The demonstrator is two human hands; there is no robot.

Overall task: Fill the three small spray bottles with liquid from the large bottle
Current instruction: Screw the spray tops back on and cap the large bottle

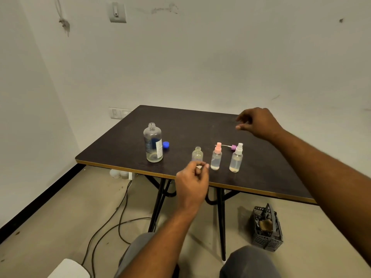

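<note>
Well left of the open-necked small clear bottle (197,154): tall clear uncapped plastic bottle (153,142), upright. At its base: left hand (191,177), fingers curled, contact unclear. Right of it: pink-topped spray bottle (216,157), white-topped spray bottle (236,158). Beyond, raised: right hand (259,122), loosely curled, empty.

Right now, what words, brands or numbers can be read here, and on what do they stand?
White label on the large bottle: printed, but too small and blurred to read.
Blue print on the same bottle's side: blurred, unreadable.
Three small spray bottles and the wall switch: no text visible.
</note>
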